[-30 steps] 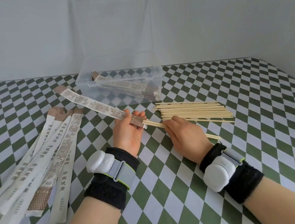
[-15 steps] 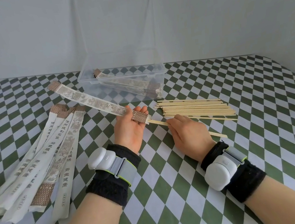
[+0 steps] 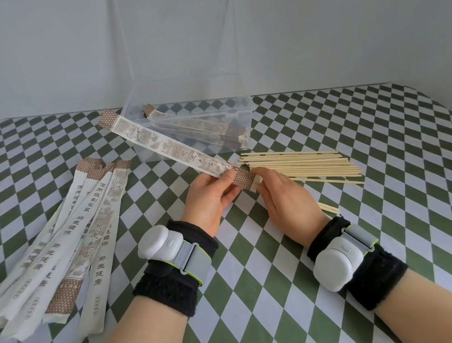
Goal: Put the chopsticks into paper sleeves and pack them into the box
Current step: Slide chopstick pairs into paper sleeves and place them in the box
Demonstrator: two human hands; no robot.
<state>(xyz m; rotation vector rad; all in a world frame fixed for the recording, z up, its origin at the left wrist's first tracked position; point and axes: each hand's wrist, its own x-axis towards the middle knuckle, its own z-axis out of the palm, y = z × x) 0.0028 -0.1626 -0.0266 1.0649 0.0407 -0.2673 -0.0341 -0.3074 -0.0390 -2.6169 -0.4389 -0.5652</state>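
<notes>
Above a green-checked tablecloth [image 3: 270, 298] by a grey wall [image 3: 20, 56], left hand [image 3: 208, 201] pinches a paper sleeve [image 3: 173, 150], right hand [image 3: 287, 203] seemingly grips chopsticks [image 3: 328, 208].

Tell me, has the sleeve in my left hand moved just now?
Yes. The held sleeve slid right; its brown end now reaches the loose chopsticks' left tips.
</notes>
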